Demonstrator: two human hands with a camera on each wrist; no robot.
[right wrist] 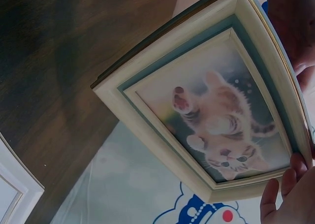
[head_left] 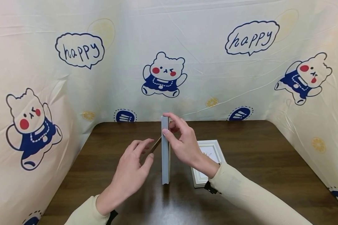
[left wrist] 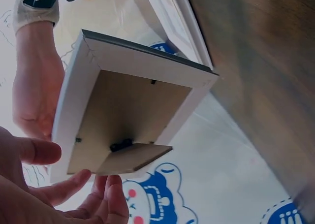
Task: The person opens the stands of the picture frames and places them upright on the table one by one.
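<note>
A picture frame (head_left: pixel 165 156) with a blue-grey edge stands upright, edge-on to the head view. My right hand (head_left: pixel 186 145) grips its upper part between thumb and fingers. The right wrist view shows the front, with a cream border and a kitten picture (right wrist: pixel 224 130). On its back, a brown backing board (left wrist: pixel 142 103) carries a stand leg (left wrist: pixel 135 157) that is swung outward. My left hand (head_left: pixel 132 168) is beside this leg, thumb and fingers spread apart, fingertips right at the leg's edge.
A second picture frame, white (head_left: pixel 198 181), lies flat on the brown wooden table (head_left: pixel 115 137), partly behind my right wrist. Cloth (head_left: pixel 202 37) printed with bears and "happy" bubbles closes off the back and both sides.
</note>
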